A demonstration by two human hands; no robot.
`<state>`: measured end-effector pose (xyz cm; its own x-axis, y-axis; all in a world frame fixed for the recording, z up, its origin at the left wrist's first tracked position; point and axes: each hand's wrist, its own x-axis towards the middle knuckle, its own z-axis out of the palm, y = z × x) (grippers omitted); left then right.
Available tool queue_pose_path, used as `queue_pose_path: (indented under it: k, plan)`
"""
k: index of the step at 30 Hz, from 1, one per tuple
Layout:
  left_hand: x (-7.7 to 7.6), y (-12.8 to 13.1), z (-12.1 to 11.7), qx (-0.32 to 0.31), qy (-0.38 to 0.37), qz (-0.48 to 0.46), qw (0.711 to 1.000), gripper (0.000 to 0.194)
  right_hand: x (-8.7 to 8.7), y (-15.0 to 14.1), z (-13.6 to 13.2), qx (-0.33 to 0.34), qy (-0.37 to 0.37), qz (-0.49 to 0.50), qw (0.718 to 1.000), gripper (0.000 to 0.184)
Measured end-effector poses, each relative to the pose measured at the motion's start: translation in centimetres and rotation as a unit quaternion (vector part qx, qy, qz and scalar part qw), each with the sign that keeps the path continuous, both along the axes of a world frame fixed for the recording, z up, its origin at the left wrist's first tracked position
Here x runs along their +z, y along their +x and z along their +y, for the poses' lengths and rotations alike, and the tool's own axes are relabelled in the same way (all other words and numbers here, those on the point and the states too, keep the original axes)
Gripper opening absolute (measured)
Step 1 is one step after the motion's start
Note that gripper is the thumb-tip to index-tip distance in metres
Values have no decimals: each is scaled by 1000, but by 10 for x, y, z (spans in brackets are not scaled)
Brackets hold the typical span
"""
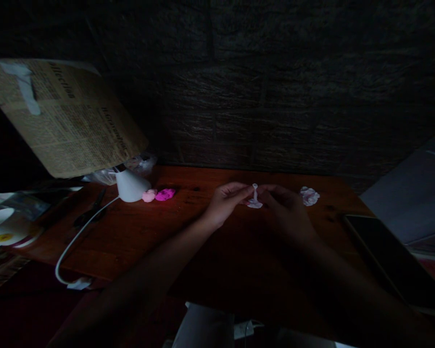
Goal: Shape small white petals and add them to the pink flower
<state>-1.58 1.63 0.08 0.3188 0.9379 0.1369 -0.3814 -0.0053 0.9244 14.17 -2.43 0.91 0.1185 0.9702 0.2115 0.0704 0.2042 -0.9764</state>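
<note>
Between my two hands stands a small pale object (pixel 255 196) with a round knob on top, a thin stem and a wider, ragged base; its material is hard to make out in the dim light. My left hand (pixel 226 200) pinches it from the left with thumb and fingers. From the other side, my right hand (pixel 284 205) closes its fingertips at the stem, partly hidden behind the thumb. A crumpled whitish piece (pixel 309 196) lies on the wooden table (pixel 159 232) to the right of my right hand.
A lamp with a newspaper-print shade (pixel 76 121) and white base (pixel 130 186) stands left, beside pink (pixel 149 195) and magenta lumps (pixel 166 194). Its white cord (pixel 70 246) crosses the table's left side near scissors (pixel 90 212) and a paper cup (pixel 2 227). A dark tablet-like slab (pixel 395 261) lies right.
</note>
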Motion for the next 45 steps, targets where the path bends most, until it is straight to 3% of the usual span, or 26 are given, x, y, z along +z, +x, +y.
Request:
queue_pose_path:
  k: [11, 21, 28, 41, 45]
  plan:
    - [2, -3, 3, -37, -62, -16, 997, 31, 3, -2, -2, 13, 27, -25, 999, 27]
    - [0, -8, 8, -38, 20, 42, 998, 29, 0, 0, 0, 0, 61, -52, 997, 24]
    - [2, -8, 8, -46, 26, 39, 998, 31, 1, 2, 1, 29, 69, -53, 996, 25]
    - [0, -11, 11, -58, 22, 24, 998, 30, -2, 2, 0, 16, 78, -62, 995, 21]
    - [5, -12, 11, -27, -7, 29, 999, 34, 8, 0, -1, 54, 104, -125, 985, 23]
